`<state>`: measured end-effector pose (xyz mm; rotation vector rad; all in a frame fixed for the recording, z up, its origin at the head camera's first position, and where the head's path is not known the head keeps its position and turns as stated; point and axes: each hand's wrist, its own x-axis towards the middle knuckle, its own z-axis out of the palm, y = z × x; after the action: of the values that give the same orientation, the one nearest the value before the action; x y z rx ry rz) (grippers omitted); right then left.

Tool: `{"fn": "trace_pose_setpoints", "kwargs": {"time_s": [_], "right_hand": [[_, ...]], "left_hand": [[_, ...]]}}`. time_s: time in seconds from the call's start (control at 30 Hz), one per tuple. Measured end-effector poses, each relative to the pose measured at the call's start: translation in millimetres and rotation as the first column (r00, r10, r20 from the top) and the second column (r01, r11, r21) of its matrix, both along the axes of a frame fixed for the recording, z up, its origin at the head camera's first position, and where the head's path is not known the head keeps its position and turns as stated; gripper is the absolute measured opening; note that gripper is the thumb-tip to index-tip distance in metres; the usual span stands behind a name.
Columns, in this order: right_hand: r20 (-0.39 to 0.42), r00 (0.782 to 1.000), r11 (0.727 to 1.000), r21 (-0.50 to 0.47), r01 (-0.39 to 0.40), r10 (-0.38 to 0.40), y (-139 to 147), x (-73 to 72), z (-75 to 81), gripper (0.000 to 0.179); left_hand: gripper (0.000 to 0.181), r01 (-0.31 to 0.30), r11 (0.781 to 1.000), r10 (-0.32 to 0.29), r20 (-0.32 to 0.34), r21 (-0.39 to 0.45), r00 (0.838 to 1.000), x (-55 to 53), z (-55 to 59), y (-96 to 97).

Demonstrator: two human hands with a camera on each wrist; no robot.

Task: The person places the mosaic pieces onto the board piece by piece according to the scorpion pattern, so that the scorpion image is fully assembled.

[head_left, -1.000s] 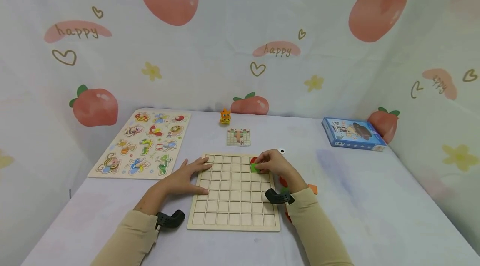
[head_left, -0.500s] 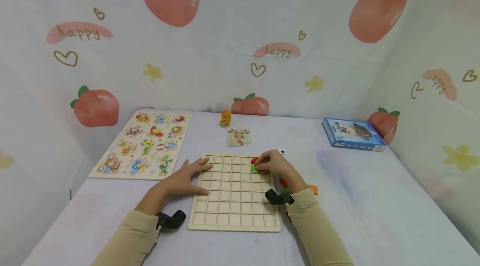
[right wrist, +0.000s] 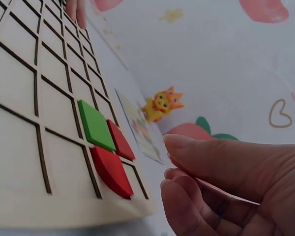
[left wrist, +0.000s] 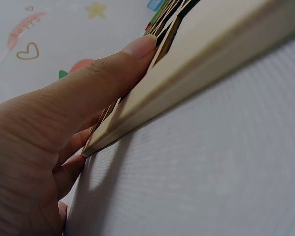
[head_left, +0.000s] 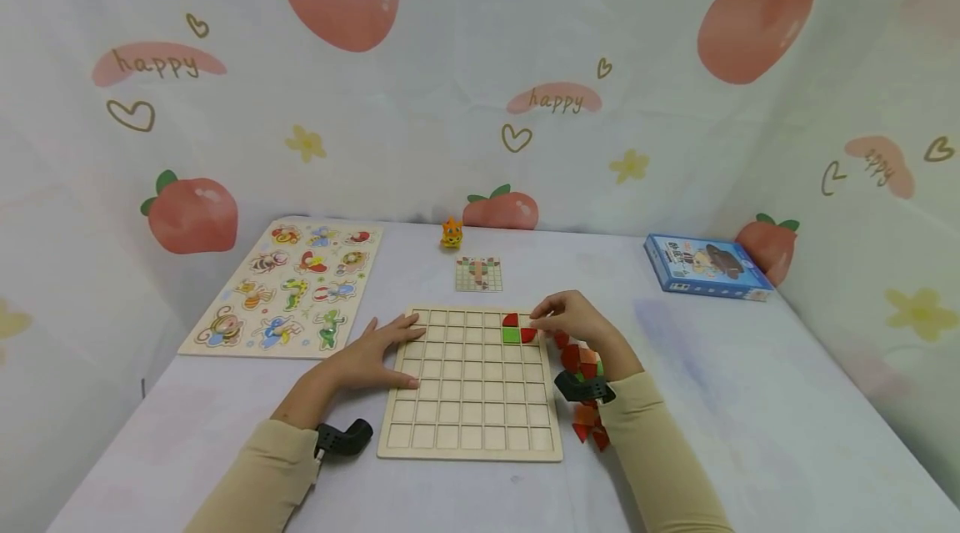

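Observation:
A wooden grid board (head_left: 472, 450) lies on the table. In its upper right cells sit a green square tile (head_left: 511, 335), a red quarter-round tile (head_left: 511, 319) above it and another red tile (head_left: 528, 335) to its right. My left hand (head_left: 363, 362) rests spread at the board's left edge, thumb (left wrist: 140, 47) on the frame. Just off the upper right corner hovers my right hand (head_left: 577, 320); its fingers are loosely curled with no tile showing between them. The right wrist view shows the green tile (right wrist: 96, 125) and a red one (right wrist: 112, 172) lying in the grid.
Loose red, orange and green tiles (head_left: 581, 433) lie right of the board, partly under my right forearm. Behind the board are a pattern card (head_left: 478, 274) and an orange toy figure (head_left: 452, 233). An insect puzzle board (head_left: 285, 291) lies left, a blue box (head_left: 705, 268) back right.
My right hand has let go of the green tile, which lies in its cell, and moved right, uncovering a red tile and more of the loose pile. The left hand stays put.

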<state>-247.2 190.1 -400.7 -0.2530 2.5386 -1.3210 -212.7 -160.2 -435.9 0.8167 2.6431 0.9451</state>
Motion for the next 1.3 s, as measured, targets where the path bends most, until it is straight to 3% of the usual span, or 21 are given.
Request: {"fn": "trace_pose_setpoints", "kwargs": {"time_s": [0.5, 0.77, 1.07, 1.3], "right_hand": [[0.018, 1.0, 0.999, 0.039, 0.012, -0.012, 40.9, 14.2, 0.9, 0.024], [0.103, 0.995, 0.999, 0.033, 0.007, -0.011, 53.1, 21.7, -8.2, 0.024], [0.066, 0.998, 0.997, 0.081, -0.003, -0.002, 53.5, 21.5, -15.2, 0.017], [0.022, 0.997, 0.994, 0.083, -0.07, 0.068, 51.5, 24.0, -11.9, 0.019]], "left_hand": [[0.087, -0.005, 1.0, 0.005, 0.008, 0.009, 1.0, -0.8, 3.2, -0.5], [0.087, -0.005, 1.0, 0.005, 0.013, 0.0, 1.0, -0.2, 1.8, 0.4], [0.087, -0.005, 1.0, 0.004, 0.017, 0.017, 1.0, 0.0, 1.9, 0.4], [0.086, -0.002, 1.0, 0.002, 0.015, 0.014, 1.0, -0.7, 0.0, -0.3]]}}
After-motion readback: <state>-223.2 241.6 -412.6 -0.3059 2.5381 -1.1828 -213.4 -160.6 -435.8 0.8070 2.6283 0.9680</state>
